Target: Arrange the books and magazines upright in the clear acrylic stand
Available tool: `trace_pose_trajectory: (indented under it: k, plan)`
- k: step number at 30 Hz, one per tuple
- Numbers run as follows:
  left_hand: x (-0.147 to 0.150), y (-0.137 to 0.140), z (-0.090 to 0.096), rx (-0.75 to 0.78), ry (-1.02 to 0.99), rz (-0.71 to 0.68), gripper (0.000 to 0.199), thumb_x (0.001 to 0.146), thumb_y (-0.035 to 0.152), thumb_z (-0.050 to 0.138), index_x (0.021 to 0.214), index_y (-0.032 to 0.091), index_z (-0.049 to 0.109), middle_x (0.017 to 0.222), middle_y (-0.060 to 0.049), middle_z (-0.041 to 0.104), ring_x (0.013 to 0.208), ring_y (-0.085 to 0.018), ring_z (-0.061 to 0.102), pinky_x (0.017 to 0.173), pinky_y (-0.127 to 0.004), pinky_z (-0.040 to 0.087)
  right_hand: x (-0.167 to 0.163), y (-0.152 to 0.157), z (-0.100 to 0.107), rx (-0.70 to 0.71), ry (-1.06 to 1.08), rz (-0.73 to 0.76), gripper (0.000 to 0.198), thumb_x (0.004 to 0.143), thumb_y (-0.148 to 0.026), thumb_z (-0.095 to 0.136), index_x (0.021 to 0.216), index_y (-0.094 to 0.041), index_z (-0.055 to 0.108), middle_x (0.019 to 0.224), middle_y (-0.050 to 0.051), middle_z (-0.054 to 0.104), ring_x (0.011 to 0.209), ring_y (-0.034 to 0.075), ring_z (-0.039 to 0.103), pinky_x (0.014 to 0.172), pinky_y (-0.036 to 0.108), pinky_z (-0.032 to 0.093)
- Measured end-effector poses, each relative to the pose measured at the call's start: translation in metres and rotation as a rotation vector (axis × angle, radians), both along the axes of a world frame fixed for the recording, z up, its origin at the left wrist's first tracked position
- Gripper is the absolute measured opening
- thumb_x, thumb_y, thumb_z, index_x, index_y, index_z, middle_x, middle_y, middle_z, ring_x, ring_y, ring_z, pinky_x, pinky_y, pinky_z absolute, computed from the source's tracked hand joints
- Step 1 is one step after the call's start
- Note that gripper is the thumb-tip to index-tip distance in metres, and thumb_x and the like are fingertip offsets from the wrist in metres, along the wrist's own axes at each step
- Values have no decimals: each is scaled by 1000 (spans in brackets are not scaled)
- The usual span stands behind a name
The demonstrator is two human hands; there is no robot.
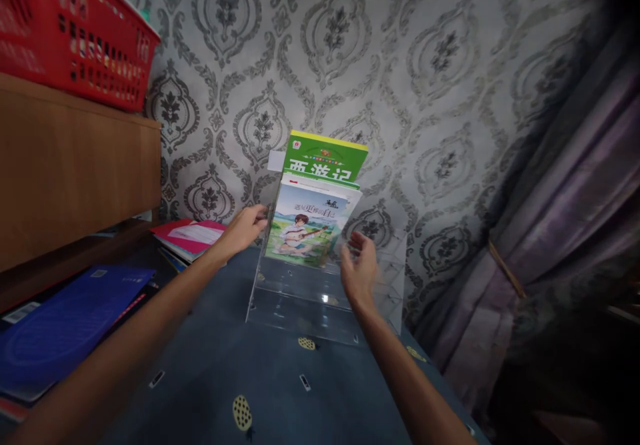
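A clear plastic tiered stand (300, 298) holds books near the wall. On one of its tiers leans a book with a cartoon child playing a stringed instrument (300, 225). Behind it rises a green book with a yellow top edge (327, 155). My left hand (246, 228) is beside the left edge of the front book, fingers loosely bent with nothing visible in them. To the right of that book is my right hand (359, 265), its fingers apart and slightly curled, a little blurred. Whether either hand touches the stand, I cannot tell.
Blue books (75, 325) lie at the left of the dark patterned tablecloth (200, 378). Behind them is a pile with a pink cover (187, 235). A red basket (105, 51) sits on a wooden cabinet (80, 171). A tied curtain (480, 311) hangs at right.
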State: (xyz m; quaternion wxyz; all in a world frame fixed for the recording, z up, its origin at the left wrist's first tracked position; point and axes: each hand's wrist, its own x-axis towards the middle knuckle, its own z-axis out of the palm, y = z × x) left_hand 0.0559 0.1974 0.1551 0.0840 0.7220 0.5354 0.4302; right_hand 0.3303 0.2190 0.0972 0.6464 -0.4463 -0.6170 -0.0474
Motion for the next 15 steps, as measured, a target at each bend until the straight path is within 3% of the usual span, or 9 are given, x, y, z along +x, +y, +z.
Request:
trace_pose_trajectory:
  k: [3, 5, 8, 11, 15]
  plan:
    - [-11, 4, -16, -33, -66, -2, 45, 91, 11, 47, 134, 7, 58, 115, -16, 73, 86, -19, 74, 68, -27, 59, 3, 2, 2, -24, -68, 11, 50, 86, -38, 52, 130, -16, 59, 126, 19, 67, 115, 32, 64, 85, 46, 56]
    - [-17, 5, -27, -35, -83, -5, 45, 90, 10, 46, 133, 8, 59, 112, -15, 74, 85, -19, 74, 70, -28, 60, 0, 3, 2, -51, -100, 38, 53, 87, -38, 50, 135, -15, 56, 126, 19, 69, 114, 32, 65, 81, 44, 57]
    - [-21, 3, -37, 5, -75, -13, 48, 88, 10, 46, 134, 10, 61, 113, -14, 73, 98, -23, 71, 88, -37, 58, -5, 5, -2, -81, -124, 52, 57, 86, -38, 49, 136, -14, 57, 124, 20, 70, 113, 33, 67, 81, 44, 57]
    - [-17, 0, -41, 62, -55, -33, 54, 87, 9, 48, 140, 13, 57, 125, -14, 69, 117, -26, 63, 106, -43, 49, -8, 8, -4, -103, -127, 34, 58, 85, -42, 50, 133, -12, 61, 124, 21, 70, 115, 35, 67, 90, 49, 55]
    - [-5, 0, -39, 108, -9, -49, 61, 88, 8, 46, 148, 13, 48, 131, -16, 61, 128, -29, 55, 113, -45, 41, -9, 10, -4, -122, -112, 43, 60, 83, -43, 51, 133, -11, 61, 124, 22, 70, 115, 36, 67, 95, 52, 53]
